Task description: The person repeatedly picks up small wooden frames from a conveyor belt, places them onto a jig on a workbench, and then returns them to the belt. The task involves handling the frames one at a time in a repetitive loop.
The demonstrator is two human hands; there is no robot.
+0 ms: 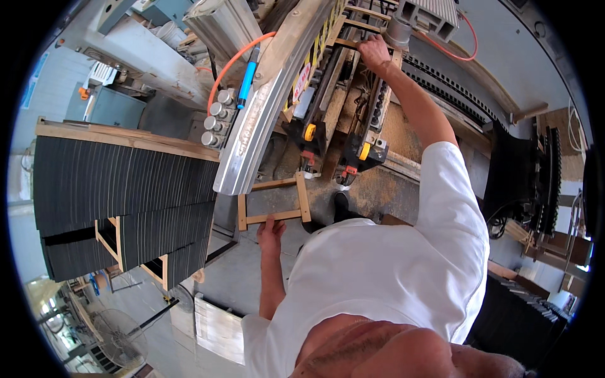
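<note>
Honestly, we'd call that small wooden frame (275, 201) light and stiff: thin pale slats joined into an open rectangle, nothing floppy about it. Bare wood shouldn't be slippery, though the corner joints look like the weak spot, so we'd hold it along a slat, not by a corner. That's how our left hand (271, 234) has it, fingers closed over the near bottom rail, with the far end of the frame tucked under the long curved metal guard (252, 126) at the machine's near edge.

Our right hand (375, 53) is stretched way out to the far end of the machine, curled around a thin dark bar (346, 43) beside a grey cylinder (398, 30). At the left edge sits a stack of dark ribbed panels (120, 183) on a wooden rack.
</note>
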